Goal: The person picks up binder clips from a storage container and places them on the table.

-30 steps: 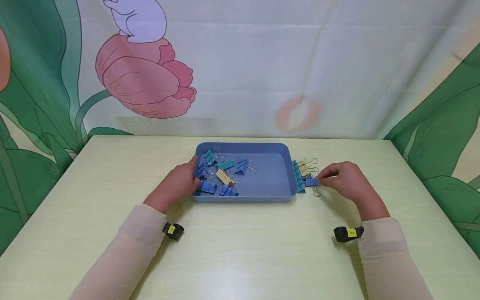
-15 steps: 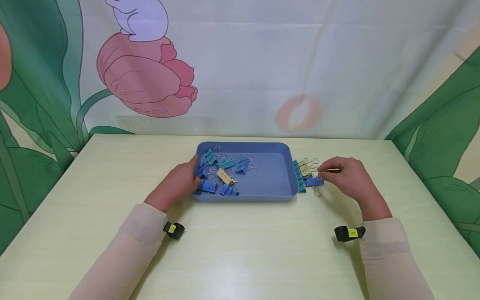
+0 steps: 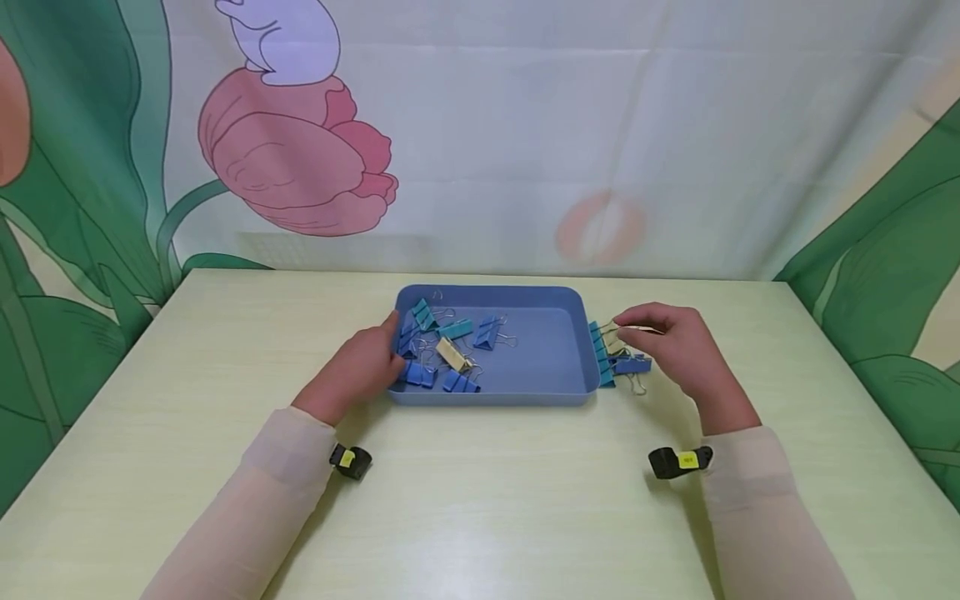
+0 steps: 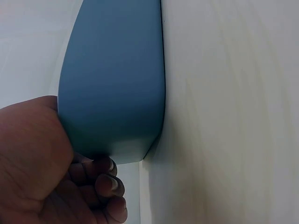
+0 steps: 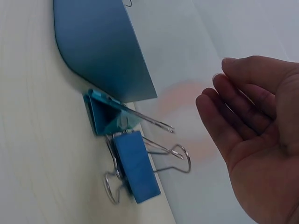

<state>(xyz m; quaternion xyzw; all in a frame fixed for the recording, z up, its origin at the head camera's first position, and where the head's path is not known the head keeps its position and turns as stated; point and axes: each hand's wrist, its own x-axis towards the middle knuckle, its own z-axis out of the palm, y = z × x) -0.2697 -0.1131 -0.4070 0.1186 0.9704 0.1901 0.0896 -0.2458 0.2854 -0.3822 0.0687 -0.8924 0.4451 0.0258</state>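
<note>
The left hand [image 3: 354,367] grips the left end of one tray [image 3: 536,350], fingers curled. Inside lie two teal clips [image 3: 454,330], one yellow clip [image 3: 452,354], at least four blue clips [image 3: 417,374]. Right of it: one outer blue clip [image 3: 633,364], one outer yellow clip [image 3: 612,339], and outer teal clips [image 3: 604,372], uncountable. Above, the right hand's [image 3: 671,343] fingers bend loosely, pinching nothing.

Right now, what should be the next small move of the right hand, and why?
Probably move the right hand to the nearest blue clip inside the tray: the right wrist view shows that hand empty, and the left hand holds the tray's left end.
</note>
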